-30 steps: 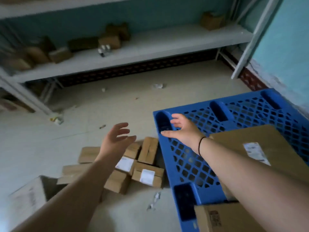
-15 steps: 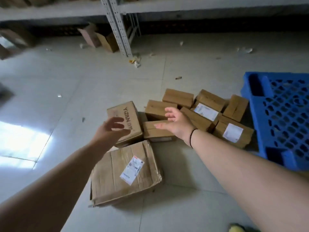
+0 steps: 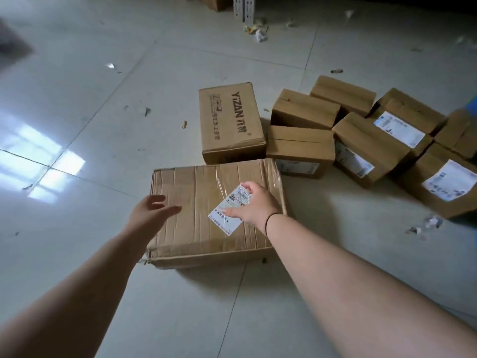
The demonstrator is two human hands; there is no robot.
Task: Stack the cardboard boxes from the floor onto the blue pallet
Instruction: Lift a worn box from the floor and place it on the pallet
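Since 1 s ago: view swung off the pallet, now down at the floor w/ boxes; pallet all but out of frame, maybe a blue sliver at far right edge, can't confirm. Half a sec ago both hands hung above the box cluster; now dropped over the big flat box, nearest the viewer. Judged meaning: last placement done, next pick chosen, reach phase, no lift yet. Left to right: left hand at the big box's left edge, palm facing inward, fingers loosely spread, thumb out toward box centre, wide open, holding nothing; contact w/ cardboard can't tell. Big box flat on floor, taped, creased, near-left corner torn. Right hand palm-down over the white label near the box's right edge, fingers splayed, open, gripping nothing; looks resting on or just above the top, can't tell which. Black band on right wrist. Beyond, printed box touching the big box's far edge; to its right approx seven small boxes huddled on the floor, some w/ labels, all yet to move. Likely next: hands to opposite side edges, then lift.
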